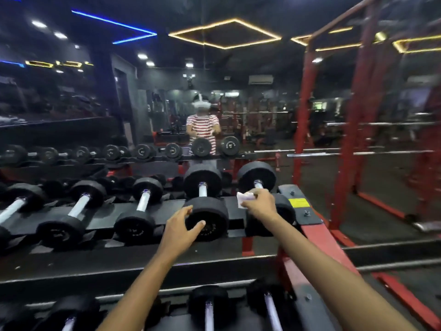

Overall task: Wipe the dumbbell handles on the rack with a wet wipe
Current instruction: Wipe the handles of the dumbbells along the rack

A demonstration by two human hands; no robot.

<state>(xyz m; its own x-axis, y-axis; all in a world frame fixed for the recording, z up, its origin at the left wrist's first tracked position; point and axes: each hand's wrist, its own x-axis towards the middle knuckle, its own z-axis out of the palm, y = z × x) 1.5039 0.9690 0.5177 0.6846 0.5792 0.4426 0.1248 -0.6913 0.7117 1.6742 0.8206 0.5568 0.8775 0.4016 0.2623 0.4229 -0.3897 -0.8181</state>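
A black rack (100,216) holds a row of black dumbbells with chrome handles. My right hand (259,203) grips a white wet wipe (244,197) at the near end of the rightmost dumbbell's handle (258,183). My left hand (182,226) reaches with spread fingers to the near head (210,222) of the second dumbbell from the right, thumb on its face. That dumbbell's handle (202,189) is bare. More dumbbells (143,201) lie to the left.
A lower rack tier (210,314) with more dumbbells lies close beneath my arms. A mirror (167,103) behind the rack reflects a person in a striped shirt. A red power rack frame (307,115) with barbells stands at the right.
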